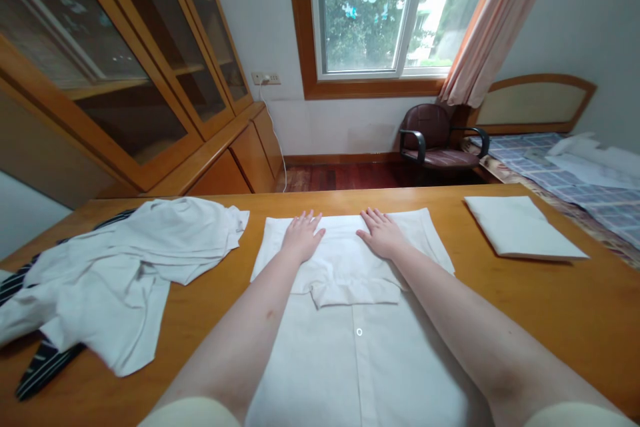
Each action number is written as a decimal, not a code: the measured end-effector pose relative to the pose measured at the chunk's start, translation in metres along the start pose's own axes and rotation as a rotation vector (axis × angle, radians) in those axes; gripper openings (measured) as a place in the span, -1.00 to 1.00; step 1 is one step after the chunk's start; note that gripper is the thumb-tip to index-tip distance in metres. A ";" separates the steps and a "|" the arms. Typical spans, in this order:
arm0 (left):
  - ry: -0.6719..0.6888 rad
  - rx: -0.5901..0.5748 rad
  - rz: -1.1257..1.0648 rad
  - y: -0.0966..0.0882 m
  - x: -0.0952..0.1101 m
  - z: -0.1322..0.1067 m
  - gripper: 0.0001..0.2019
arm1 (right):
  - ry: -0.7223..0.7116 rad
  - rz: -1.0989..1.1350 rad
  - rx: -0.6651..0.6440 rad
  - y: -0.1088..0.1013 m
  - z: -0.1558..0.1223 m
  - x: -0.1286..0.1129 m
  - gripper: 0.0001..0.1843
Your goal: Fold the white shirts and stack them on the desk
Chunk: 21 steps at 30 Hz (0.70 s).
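1. Heap of white clothes (pixel 125 267) lies loosely on the left of a brown wooden desk (pixel 200 307), over a dark cloth with pale stripes (pixel 47 367).
2. Left hand (pixel 301 238) rests palm down on a white garment, its fingers spread a little and gripping nothing.
3. White garment (pixel 343 260) lies folded at the middle of the desk, near the far edge, its near fold slightly bunched. White cloth with a button strip (pixel 356 367) runs from it towards the viewer, between the forearms.
4. Right hand (pixel 383 233) also lies flat on the garment, fingers stretched out, holding nothing.
5. Brown chair (pixel 430 133) with black armrests stands beyond the desk.
6. Folded white cloth (pixel 523 227) lies neatly on the desk's right side, well apart from both hands.
7. Bed (pixel 545 153) with checked bedding stands at far right.
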<state>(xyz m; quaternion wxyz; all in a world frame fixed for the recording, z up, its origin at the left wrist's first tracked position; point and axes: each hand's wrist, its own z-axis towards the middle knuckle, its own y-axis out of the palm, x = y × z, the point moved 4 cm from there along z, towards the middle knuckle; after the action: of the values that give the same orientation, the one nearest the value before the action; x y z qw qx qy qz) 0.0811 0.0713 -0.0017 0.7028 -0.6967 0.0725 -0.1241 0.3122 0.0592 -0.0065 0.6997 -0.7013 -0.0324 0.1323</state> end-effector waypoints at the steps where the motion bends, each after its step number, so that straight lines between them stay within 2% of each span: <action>1: -0.028 0.000 0.008 -0.001 -0.011 -0.002 -0.43 | 0.030 -0.012 -0.003 -0.001 -0.001 0.011 -0.23; 5: -0.133 0.013 0.029 -0.004 -0.050 -0.011 -0.42 | 0.087 -0.060 0.007 -0.004 -0.008 0.048 -0.23; 8: -0.167 -0.010 0.031 -0.006 -0.065 -0.017 -0.38 | 0.131 -0.077 0.034 -0.006 -0.013 0.069 -0.20; 13: -0.177 -0.057 0.023 -0.008 -0.072 -0.014 -0.37 | 0.163 -0.072 0.037 -0.010 -0.016 0.092 -0.20; 21: -0.196 -0.022 0.022 -0.005 -0.077 0.001 -0.35 | 0.286 -0.055 0.008 -0.011 -0.006 0.127 -0.22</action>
<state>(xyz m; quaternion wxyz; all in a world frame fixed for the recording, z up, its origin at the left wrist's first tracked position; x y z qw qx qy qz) 0.0074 0.0936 -0.0017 0.7000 -0.7125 0.0121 -0.0468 0.4371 0.0830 -0.0131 0.7033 -0.7092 0.0490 0.0117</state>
